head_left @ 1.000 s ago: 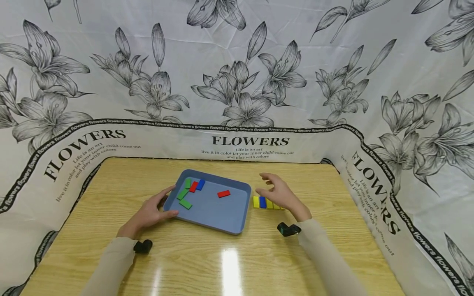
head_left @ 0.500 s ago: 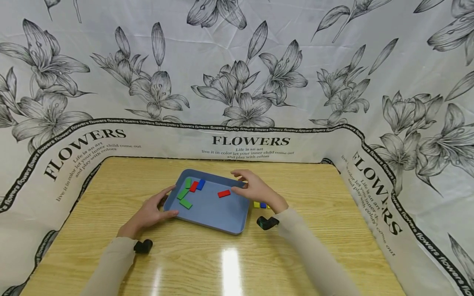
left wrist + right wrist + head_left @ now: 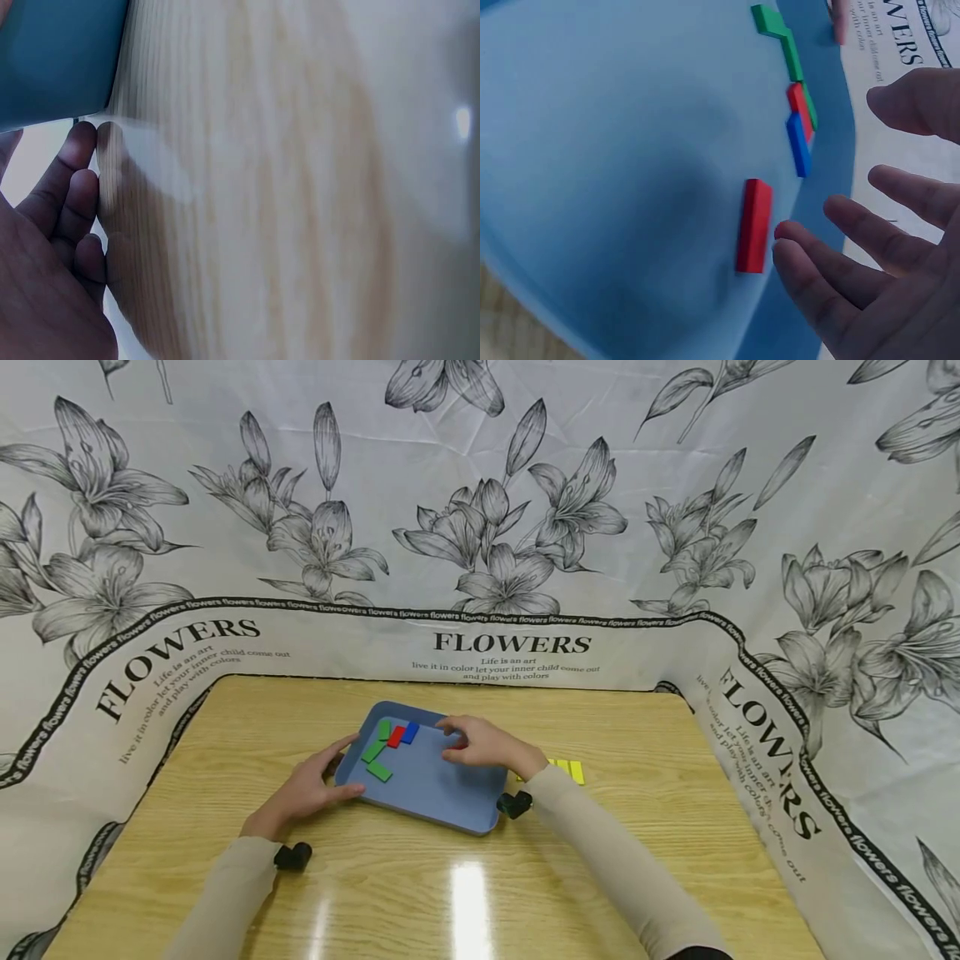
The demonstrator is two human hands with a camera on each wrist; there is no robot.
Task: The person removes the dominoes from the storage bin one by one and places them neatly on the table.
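My left hand (image 3: pixel 311 785) holds the left end of a blue-grey tray (image 3: pixel 435 793), thumb over the near-left rim. In the left wrist view, its other fingers (image 3: pixel 75 146) lie low beside the tray wall. My right hand (image 3: pixel 487 747) is over the right half of the tray, thumb and fingers spread, gripping nothing. Just past its fingertips in the right wrist view, a red block (image 3: pixel 754 225) lies in the tray; the hand mostly hides it in the head view. At the tray's left end lie several green blocks (image 3: pixel 372 750), another red block (image 3: pixel 396 737) and a blue block (image 3: pixel 409 732).
Yellow blocks (image 3: pixel 576 772) form a row on the wooden table (image 3: pixel 390 885) right of the tray, partly covered by my right wrist. A flower-printed cloth (image 3: pixel 510 647) hangs around the table's back and sides.
My right hand has moved left, from above the row of blocks on the table to over the red block in the tray. The left hand stays at the tray.
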